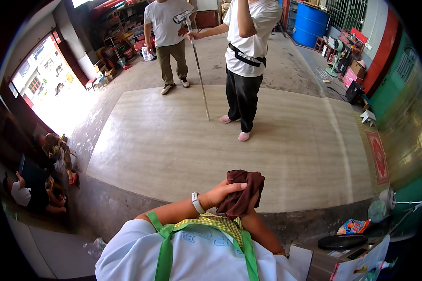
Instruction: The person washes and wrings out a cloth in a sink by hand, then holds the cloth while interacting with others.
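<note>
In front of my chest I hold a bunched dark brown cloth [241, 187]. My left hand [220, 193], with a pale band at its wrist, grips the cloth from the left, the thumb lying across its front. From the right my right hand [253, 202] presses against the same cloth; its fingers are mostly hidden behind the folds. Below the cloth is a yellow checked apron [222, 224] with green straps, over my light shirt.
A pale wood-patterned floor sheet [183, 154] spreads ahead. On it stands a person [246, 61] holding a long-handled flat mop [198, 65]; another person [166, 37] is behind. Two people sit far left. At right are a red mat [377, 157] and a black round lid-like object [342, 241].
</note>
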Demonstrator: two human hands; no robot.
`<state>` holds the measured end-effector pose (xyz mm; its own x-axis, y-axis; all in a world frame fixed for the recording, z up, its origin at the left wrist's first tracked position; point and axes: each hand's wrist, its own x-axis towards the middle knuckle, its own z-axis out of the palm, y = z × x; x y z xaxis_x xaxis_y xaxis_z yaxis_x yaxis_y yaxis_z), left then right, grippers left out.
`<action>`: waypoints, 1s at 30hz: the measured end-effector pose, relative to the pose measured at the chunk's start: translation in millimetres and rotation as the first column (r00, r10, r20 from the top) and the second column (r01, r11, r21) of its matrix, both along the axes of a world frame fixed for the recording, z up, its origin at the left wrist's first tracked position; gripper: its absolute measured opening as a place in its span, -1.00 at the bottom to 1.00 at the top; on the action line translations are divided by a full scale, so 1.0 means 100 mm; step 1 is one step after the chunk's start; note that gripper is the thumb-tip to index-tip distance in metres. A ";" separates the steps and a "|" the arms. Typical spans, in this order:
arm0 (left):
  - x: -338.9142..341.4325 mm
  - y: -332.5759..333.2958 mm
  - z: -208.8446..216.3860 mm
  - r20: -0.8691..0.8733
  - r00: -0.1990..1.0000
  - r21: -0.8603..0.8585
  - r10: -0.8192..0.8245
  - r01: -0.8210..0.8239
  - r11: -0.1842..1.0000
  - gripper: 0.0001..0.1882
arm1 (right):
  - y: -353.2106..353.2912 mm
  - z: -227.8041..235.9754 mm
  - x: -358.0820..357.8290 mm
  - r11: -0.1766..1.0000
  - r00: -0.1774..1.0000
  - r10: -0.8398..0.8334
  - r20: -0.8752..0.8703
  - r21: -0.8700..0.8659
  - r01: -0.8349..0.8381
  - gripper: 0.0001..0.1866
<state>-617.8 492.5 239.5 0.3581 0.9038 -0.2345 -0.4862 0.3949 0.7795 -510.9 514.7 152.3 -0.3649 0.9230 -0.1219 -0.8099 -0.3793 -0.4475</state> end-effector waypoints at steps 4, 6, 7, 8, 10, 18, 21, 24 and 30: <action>-0.04 -0.02 0.03 0.002 1.000 0.004 0.016 -0.016 1.000 -0.54 | -0.06 0.19 -0.01 0.973 0.972 -0.037 0.231 0.229 -0.017 -0.57; 0.00 -0.02 0.05 -0.015 1.000 0.007 -0.011 0.011 1.000 -0.54 | -0.13 0.06 0.05 0.993 0.969 -0.005 0.249 0.113 -0.024 -0.58; 0.00 -0.01 -0.01 -0.005 1.000 0.035 -0.011 0.011 0.999 -0.54 | -0.15 0.03 0.08 0.989 0.961 -0.004 0.278 0.144 -0.037 -0.59; 0.00 0.00 -0.05 -0.002 1.000 0.073 0.007 -0.007 0.997 -0.55 | -0.15 -0.02 0.07 0.984 0.955 0.013 0.296 0.166 -0.065 -0.59; -0.05 -0.04 -0.06 0.017 0.998 0.105 0.067 -0.068 0.992 -0.57 | -0.18 -0.11 0.07 0.974 0.939 0.056 0.340 0.189 -0.127 -0.60; -0.41 -0.42 -0.05 0.080 0.941 0.058 0.329 -0.334 0.941 -0.64 | -0.19 -0.24 -0.25 0.896 0.884 0.240 0.401 0.260 -0.361 -0.62; -0.61 -0.59 -0.07 0.094 0.906 0.076 0.412 -0.419 0.905 -0.64 | -0.17 -0.15 -0.59 0.853 0.871 0.288 0.397 0.307 -0.422 -0.63; -0.78 -0.75 -0.02 0.079 0.877 0.096 0.475 -0.481 0.872 -0.64 | -0.20 -0.07 -0.85 0.821 0.862 0.321 0.393 0.337 -0.460 -0.63; -1.09 -1.10 0.11 0.088 0.834 0.127 0.544 -0.551 0.825 -0.63 | -0.38 0.01 -1.32 0.761 0.839 0.380 0.390 0.384 -0.523 -0.65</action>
